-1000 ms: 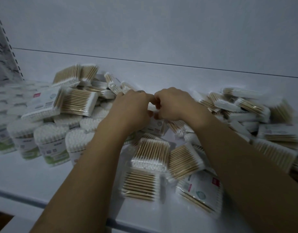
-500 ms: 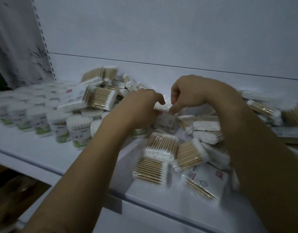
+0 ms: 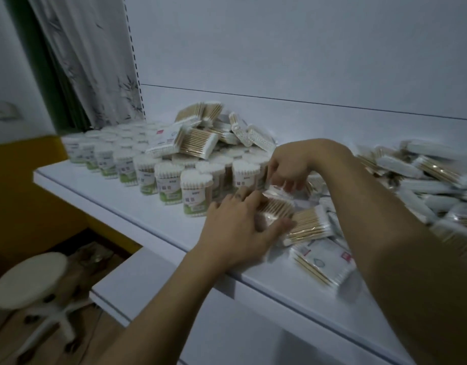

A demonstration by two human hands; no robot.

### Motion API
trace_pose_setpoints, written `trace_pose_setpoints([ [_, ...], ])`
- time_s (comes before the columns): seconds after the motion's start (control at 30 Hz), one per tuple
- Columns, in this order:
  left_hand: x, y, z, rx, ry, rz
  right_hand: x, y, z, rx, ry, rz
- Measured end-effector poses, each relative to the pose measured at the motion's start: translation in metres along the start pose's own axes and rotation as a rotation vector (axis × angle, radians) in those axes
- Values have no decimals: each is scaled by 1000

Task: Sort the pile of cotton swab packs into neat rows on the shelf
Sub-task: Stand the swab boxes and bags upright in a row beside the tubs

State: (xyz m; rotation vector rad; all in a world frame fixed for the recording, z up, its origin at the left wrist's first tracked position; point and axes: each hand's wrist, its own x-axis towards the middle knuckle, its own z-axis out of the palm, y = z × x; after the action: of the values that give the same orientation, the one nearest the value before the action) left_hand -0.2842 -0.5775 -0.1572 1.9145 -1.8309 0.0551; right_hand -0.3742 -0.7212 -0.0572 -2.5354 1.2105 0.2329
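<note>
A loose pile of flat cotton swab packs (image 3: 424, 175) covers the right side of the white shelf (image 3: 116, 204). Upright packs with green labels (image 3: 169, 185) stand in rows on the left, and a few flat packs (image 3: 198, 140) lie on top of them. My left hand (image 3: 240, 227) grips a flat pack of wooden-stick swabs (image 3: 275, 206) near the shelf's front, thumb below and fingers over its top. My right hand (image 3: 287, 164) reaches in from the right and pinches another clear pack (image 3: 277, 189) just behind it. More flat packs (image 3: 321, 262) lie by the front edge.
A lower white shelf (image 3: 137, 280) juts out below. A round white stool (image 3: 29, 280) stands on the floor at the lower left. A patterned curtain (image 3: 90, 61) hangs at the shelf's left end beside a slotted upright.
Both hands have come down and nearer the front edge. My left hand now grips a flat pack that lay in front, and my right hand has dropped onto the pack behind it. The view has swung left.
</note>
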Motion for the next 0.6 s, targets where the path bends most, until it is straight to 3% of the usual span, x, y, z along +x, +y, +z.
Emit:
trace_pose_setpoints([
  [0.17,-6,0,10,-55,108,-15,10,4,14,-23,-70,91],
  [0.6,-8,1,12,-94,205,-6,1,22,7,123,-122,37],
])
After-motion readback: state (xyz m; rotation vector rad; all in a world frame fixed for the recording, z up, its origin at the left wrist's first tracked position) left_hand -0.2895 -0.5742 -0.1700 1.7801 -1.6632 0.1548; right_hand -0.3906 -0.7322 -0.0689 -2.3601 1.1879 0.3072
